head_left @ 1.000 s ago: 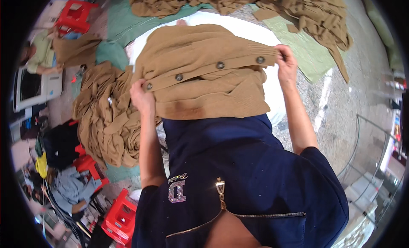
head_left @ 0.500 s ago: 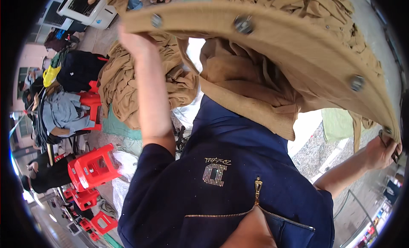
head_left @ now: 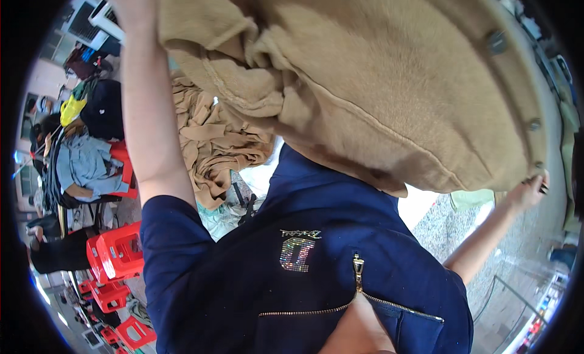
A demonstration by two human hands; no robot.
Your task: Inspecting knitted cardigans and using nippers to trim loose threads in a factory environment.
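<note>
A tan jacket (head_left: 389,92) with a fuzzy inner face and dark round buttons along its edge spreads across the upper middle. My left hand (head_left: 131,4), at the top and partly cut off by the picture's rim, holds the jacket's left side; its fingertips are out of sight. Far to the right, my right hand (head_left: 528,192) is closed on the lower end of the buttoned edge. Something small and dark sticks out between those fingers, too small to name. The cloth is held up and spread between both hands.
Below the jacket lies a heap of tan garments (head_left: 219,141) on the left. Red plastic stools (head_left: 115,250) stand at the left, one bearing a grey-blue garment (head_left: 91,165). Dark clothes and a yellow cloth (head_left: 73,109) are behind. A pale green sack (head_left: 471,199) lies at the right.
The jacket has swung over, so its fuzzy inside now faces me and the buttoned edge runs down the right. My left hand has moved up and left; my right hand slightly up and left.
</note>
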